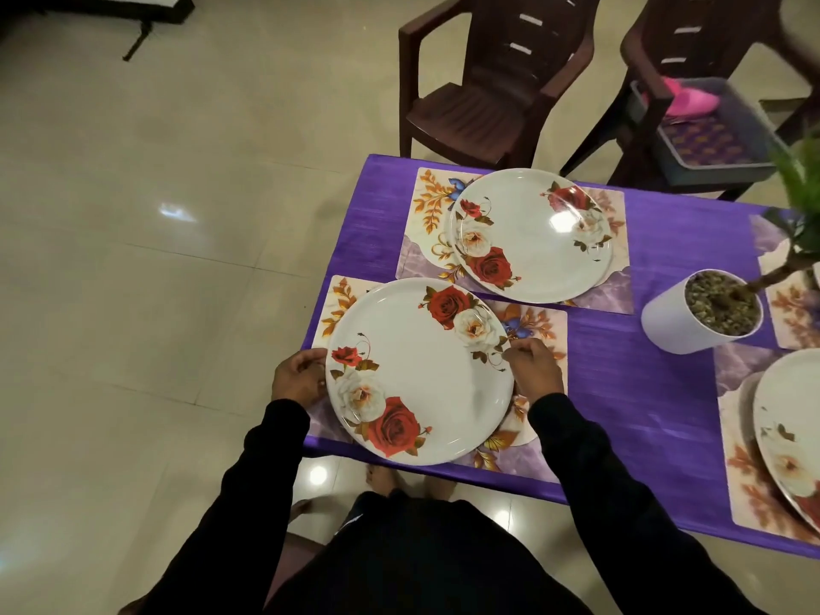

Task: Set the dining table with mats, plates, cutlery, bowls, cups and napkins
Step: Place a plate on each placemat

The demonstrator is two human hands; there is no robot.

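A round white plate printed with red and cream roses (421, 370) is being held by its rim, the left hand (299, 379) curled on its left edge and the right hand (532, 370) pinching its right edge. It is being kept over a floral placemat (539, 326) on the purple-clothed table (621, 392). A matching plate (532, 235) is lying on a second mat (426, 228) beyond, near a white plant pot (679, 324).

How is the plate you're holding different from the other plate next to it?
The near plate is gripped at its rim by the left hand and right hand; the far plate lies untouched. The near plate covers the middle of its mat, while the far plate sits toward the right of its mat. Both are round, white, with red and white roses.
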